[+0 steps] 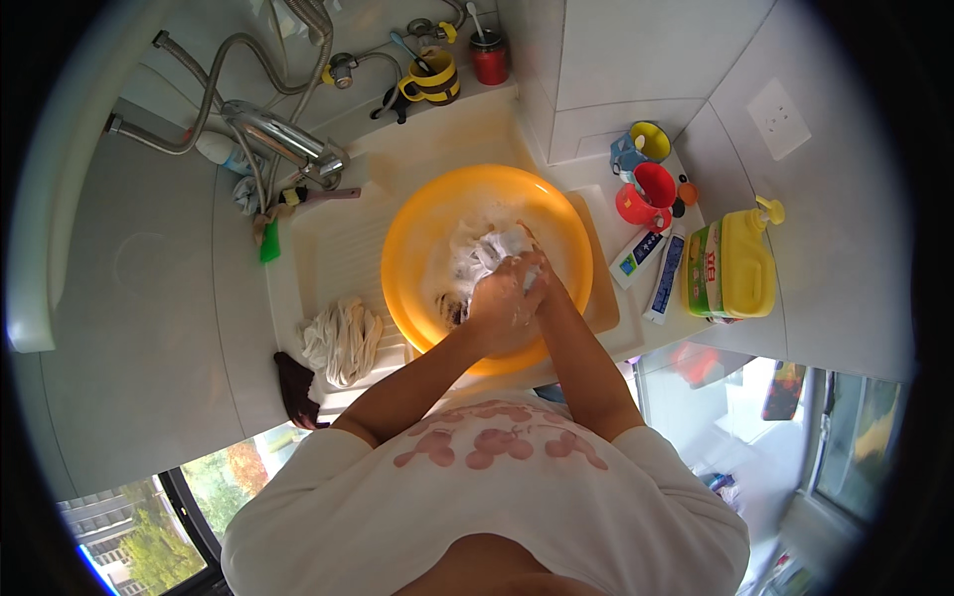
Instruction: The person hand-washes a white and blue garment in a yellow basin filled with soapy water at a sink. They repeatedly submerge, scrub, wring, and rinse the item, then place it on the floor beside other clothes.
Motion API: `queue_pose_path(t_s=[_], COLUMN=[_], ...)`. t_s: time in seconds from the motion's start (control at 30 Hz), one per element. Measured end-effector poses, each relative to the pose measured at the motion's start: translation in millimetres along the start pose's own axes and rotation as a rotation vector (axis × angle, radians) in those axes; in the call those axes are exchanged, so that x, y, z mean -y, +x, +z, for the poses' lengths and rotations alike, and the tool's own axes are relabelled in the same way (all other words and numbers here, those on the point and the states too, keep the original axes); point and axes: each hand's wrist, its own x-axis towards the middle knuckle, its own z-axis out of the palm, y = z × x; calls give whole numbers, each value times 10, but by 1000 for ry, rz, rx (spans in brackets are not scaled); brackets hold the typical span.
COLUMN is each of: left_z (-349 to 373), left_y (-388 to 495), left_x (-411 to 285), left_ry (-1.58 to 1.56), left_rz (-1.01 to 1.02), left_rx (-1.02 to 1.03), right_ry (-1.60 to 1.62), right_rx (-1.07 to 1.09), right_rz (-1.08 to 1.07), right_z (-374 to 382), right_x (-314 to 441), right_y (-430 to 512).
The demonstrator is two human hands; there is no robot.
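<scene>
A yellow-orange plastic basin [402, 223] stands on the ribbed washboard part of a sink and holds soapy water. Inside it, a wet white cloth [484, 253] is bunched up under suds. My left hand [501, 302] presses against the cloth, fingers curled and foam on the skin. Partly behind it, my right hand [538, 257] grips the white cloth from the right side. A small white patch shows between the hands; whether it is foam, cloth or soap is unclear. A dark patterned piece of fabric [452, 307] lies at the basin's lower left.
Left of the basin lie a twisted off-white cloth [344, 339] and a dark brown cloth [298, 387]. A faucet [283, 138] and a brush [320, 195] are at upper left. Cups [645, 197], toothpaste tubes [665, 276] and a yellow pump jug [730, 264] stand or lie at right.
</scene>
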Motion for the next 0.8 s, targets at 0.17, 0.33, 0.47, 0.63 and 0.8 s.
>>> queue_pose_path(t_s=[0.17,0.33,0.47,0.63,0.8], left_z=[-79,-305,-211,-89,-29], left_y=[345,895,719,450,783], left_x=[281,1184,1284,1274,1258], left_ry=[244,519,614,729,581], left_rz=[-70,-132,-49,307,-279], left_rx=[-207,-219,-132,373,307], right_ry=[-247,-905,-1569,-1929,-868], right_rx=[-290,-443,-386,-551,-620], right_rz=[59,58,-414,-178,5], right_z=[116,-16,-158,-273,-463], right_x=[-127,80,361,223,-136], right_y=[85,185,163,44,11])
